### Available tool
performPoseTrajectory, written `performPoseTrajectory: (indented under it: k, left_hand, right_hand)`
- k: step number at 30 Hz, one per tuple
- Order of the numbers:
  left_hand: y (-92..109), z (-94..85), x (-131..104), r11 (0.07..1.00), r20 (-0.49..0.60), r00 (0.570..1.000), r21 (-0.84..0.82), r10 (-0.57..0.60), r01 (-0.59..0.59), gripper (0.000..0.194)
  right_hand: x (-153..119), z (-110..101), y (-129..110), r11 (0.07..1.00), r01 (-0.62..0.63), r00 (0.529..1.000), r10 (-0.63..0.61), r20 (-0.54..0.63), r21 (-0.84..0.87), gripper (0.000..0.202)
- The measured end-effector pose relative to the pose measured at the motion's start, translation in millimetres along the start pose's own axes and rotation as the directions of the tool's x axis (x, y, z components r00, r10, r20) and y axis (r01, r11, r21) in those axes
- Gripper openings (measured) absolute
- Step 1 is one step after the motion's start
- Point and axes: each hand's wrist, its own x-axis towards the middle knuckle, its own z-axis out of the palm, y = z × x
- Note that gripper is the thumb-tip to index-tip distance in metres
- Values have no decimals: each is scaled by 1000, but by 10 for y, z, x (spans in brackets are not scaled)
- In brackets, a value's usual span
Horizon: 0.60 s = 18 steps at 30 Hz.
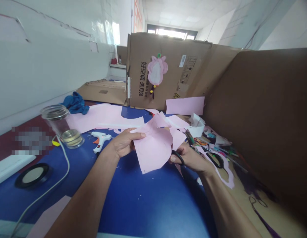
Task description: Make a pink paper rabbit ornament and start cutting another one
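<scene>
My left hand pinches the left edge of a pink paper sheet, its thumb lying on top. The sheet is held above the blue table, and its right side has a rounded outline. At that right edge, my right hand is closed around the black handles of a pair of scissors; the blades are hidden behind the paper. More pink pieces lie just beyond the sheet.
A white glue gun, a glass jar and a black tape roll are on the left. Cardboard walls stand behind and right, with a pink flower shape attached. Paper scraps and tools clutter the right side.
</scene>
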Motion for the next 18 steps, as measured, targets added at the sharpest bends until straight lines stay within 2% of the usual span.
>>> performPoseTrajectory:
  k: [4, 9, 14, 18]
  left_hand:
    - [7, 46, -19, 1000, -36, 999, -14, -8, 8, 45]
    - [-11, 77, -20, 1000, -51, 999, -11, 6, -6, 44]
    - [-12, 82, -24, 999, -38, 999, 18, 33, -32, 39]
    - [14, 104, -50, 998, -75, 996, 49, 50, -46, 42]
  right_hand:
    - [23, 20, 33, 1000, 11, 998, -10, -54, 11, 54]
    - [36, 46, 15, 999, 2, 999, 0, -54, 40, 56]
    - [15, 3, 62, 1000, -1, 996, 0, -84, -11, 58]
    - [-13, -52, 100, 999, -6, 998, 2, -71, -52, 59]
